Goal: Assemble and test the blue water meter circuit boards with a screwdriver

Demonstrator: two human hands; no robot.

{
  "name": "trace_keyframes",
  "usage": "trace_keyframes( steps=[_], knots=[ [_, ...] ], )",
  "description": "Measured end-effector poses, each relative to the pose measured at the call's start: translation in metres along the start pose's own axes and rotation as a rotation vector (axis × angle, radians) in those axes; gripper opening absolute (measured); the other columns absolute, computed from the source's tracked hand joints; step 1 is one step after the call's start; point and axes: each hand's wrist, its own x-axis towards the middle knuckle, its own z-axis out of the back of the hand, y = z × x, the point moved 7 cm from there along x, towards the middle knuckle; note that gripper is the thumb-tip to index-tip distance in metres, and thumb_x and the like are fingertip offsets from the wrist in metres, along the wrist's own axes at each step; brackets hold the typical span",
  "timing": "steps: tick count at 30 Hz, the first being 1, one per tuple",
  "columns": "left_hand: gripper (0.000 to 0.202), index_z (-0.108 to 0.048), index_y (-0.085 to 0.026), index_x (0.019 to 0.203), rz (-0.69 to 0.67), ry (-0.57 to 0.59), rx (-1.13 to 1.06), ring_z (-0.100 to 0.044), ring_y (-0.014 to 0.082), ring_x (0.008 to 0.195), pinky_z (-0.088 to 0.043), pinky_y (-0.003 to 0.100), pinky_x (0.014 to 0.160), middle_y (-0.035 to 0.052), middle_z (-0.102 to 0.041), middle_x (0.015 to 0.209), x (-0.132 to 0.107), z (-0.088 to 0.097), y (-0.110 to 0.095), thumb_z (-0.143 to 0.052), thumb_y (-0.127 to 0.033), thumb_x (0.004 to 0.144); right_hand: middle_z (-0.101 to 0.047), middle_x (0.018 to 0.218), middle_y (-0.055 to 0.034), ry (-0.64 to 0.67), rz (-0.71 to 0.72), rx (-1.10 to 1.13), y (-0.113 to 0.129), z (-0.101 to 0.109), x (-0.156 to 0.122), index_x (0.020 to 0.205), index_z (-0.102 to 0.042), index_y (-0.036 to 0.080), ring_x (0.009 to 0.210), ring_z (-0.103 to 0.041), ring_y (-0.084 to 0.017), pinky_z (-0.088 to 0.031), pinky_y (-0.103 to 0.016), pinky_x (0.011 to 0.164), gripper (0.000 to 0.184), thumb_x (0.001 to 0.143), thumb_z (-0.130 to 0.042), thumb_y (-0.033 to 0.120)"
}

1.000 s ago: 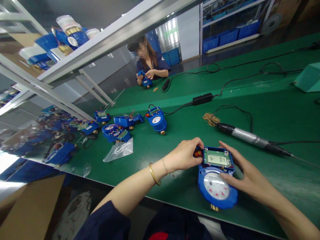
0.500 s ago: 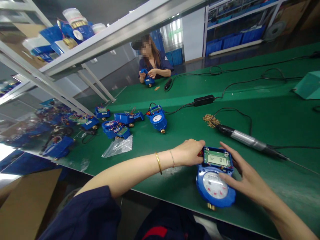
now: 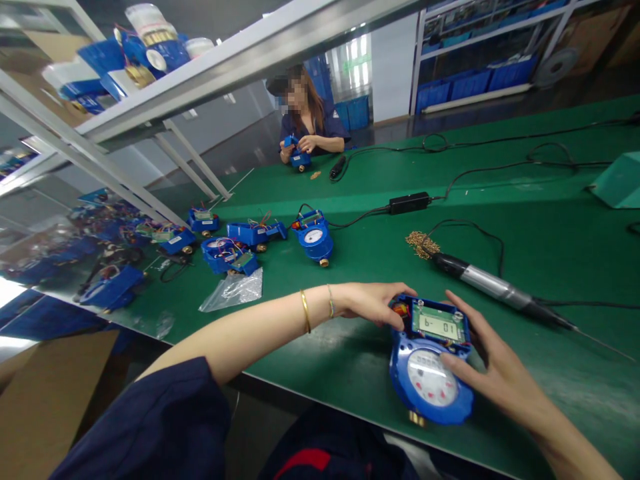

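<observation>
A blue water meter [image 3: 433, 380] lies near the front edge of the green bench, its brass fitting pointing at me. Its far end is an open box with a green circuit board [image 3: 440, 308] and a small lit-grey display [image 3: 437, 326]. My left hand [image 3: 377, 303] grips the box's left corner, thumb beside red and yellow wires [image 3: 401, 310] and fingers over the far edge. On the other side, my right hand [image 3: 493, 360] has its thumb on the dial's rim and its fingers along the box's right wall, partly hidden.
Beyond my right hand lie an electric screwdriver [image 3: 500, 290] and a heap of small brass-coloured screws [image 3: 423, 244]. Another meter [image 3: 316, 241] and several opened ones stand left, by a clear plastic bag [image 3: 234, 291]. A black adapter [image 3: 409, 203] trails cables. A co-worker [image 3: 313, 123] holds a meter opposite.
My left hand has shifted slightly left on the box, uncovering the coloured wires. The meter has turned a little, and my right hand keeps its hold.
</observation>
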Motion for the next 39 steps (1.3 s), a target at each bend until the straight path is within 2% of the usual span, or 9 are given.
trace_keyframes(
  steps=[3,5,9,13,17,23,30,35,39],
  knots=[
    [0.069,-0.052,-0.015,0.134,-0.088,0.05,-0.077,-0.062,0.0249,0.12,-0.051,0.034,0.099,0.0122,-0.063,0.134,-0.003,0.006,-0.004,-0.079,-0.021,0.071,-0.036,0.158,-0.0117,0.002,-0.014,0.007,-0.001,0.001,-0.001,0.156,-0.023,0.031,0.14,-0.044,-0.035,-0.038,-0.055,0.114,0.087,0.084,-0.063,0.061],
    [0.066,-0.057,-0.014,0.131,-0.119,-0.013,0.001,-0.063,0.0262,0.119,-0.049,0.035,0.101,0.0117,-0.065,0.132,-0.006,0.01,-0.007,-0.082,-0.031,0.073,-0.035,0.159,-0.0115,0.0,-0.013,0.011,-0.002,0.002,-0.001,0.156,-0.023,0.031,0.141,-0.043,-0.036,-0.037,-0.055,0.114,0.086,0.085,-0.063,0.06],
    [0.064,-0.064,-0.013,0.126,-0.125,-0.162,0.158,-0.067,0.0265,0.108,-0.049,0.033,0.093,0.011,-0.071,0.12,-0.008,0.01,-0.013,-0.082,-0.045,0.073,-0.035,0.159,-0.0116,-0.002,0.011,0.007,-0.004,0.002,-0.002,0.156,-0.023,0.031,0.141,-0.042,-0.035,-0.037,-0.055,0.115,0.084,0.086,-0.062,0.058],
    [0.058,-0.065,-0.012,0.123,-0.173,-0.217,0.292,-0.07,0.024,0.099,-0.05,0.029,0.084,0.0109,-0.074,0.114,-0.006,0.004,-0.021,-0.08,-0.042,0.075,-0.036,0.158,-0.0101,-0.017,0.027,-0.014,-0.004,0.003,-0.002,0.156,-0.023,0.033,0.141,-0.042,-0.034,-0.036,-0.055,0.114,0.083,0.087,-0.062,0.057],
    [0.05,-0.065,-0.008,0.114,-0.273,-0.161,0.504,-0.069,0.0251,0.097,-0.049,0.028,0.079,0.015,-0.073,0.109,-0.005,-0.001,-0.034,-0.076,-0.04,0.078,-0.037,0.158,-0.0094,-0.018,0.046,-0.028,-0.005,0.003,-0.002,0.156,-0.023,0.035,0.14,-0.044,-0.033,-0.038,-0.055,0.113,0.081,0.088,-0.062,0.055],
    [0.039,-0.064,-0.009,0.097,-0.223,-0.049,0.771,-0.069,0.0263,0.082,-0.045,0.029,0.062,0.0128,-0.072,0.09,-0.001,-0.002,-0.05,-0.072,-0.042,0.079,-0.04,0.156,-0.0119,-0.045,0.085,-0.061,0.0,0.004,-0.001,0.156,-0.026,0.032,0.138,-0.047,-0.033,-0.043,-0.052,0.11,0.081,0.088,-0.064,0.052],
    [0.047,-0.063,-0.006,0.103,-0.188,0.015,0.833,-0.07,0.0289,0.083,-0.047,0.031,0.061,0.0155,-0.072,0.093,0.007,-0.003,-0.053,-0.075,-0.041,0.074,-0.042,0.154,-0.0153,-0.066,0.151,-0.102,0.007,0.004,0.0,0.156,-0.026,0.028,0.134,-0.052,-0.033,-0.048,-0.048,0.107,0.081,0.089,-0.064,0.05],
    [0.04,-0.064,-0.009,0.101,-0.219,-0.04,0.738,-0.068,0.0258,0.084,-0.046,0.029,0.065,0.012,-0.072,0.092,0.004,-0.001,-0.044,-0.073,-0.04,0.078,-0.043,0.153,-0.0145,-0.094,0.203,-0.094,0.018,0.011,-0.002,0.159,-0.018,0.028,0.133,-0.052,-0.031,-0.051,-0.046,0.104,0.087,0.089,-0.066,0.047],
    [0.033,-0.065,-0.011,0.094,-0.245,-0.075,0.652,-0.066,0.0219,0.075,-0.041,0.027,0.061,0.0085,-0.072,0.085,0.0,0.002,-0.04,-0.074,-0.038,0.076,-0.06,0.125,-0.0099,-0.359,0.529,-0.37,0.07,0.033,-0.017,0.137,-0.055,0.024,0.113,-0.06,-0.026,-0.048,-0.041,0.098,0.054,0.086,-0.073,0.029]
  ],
)
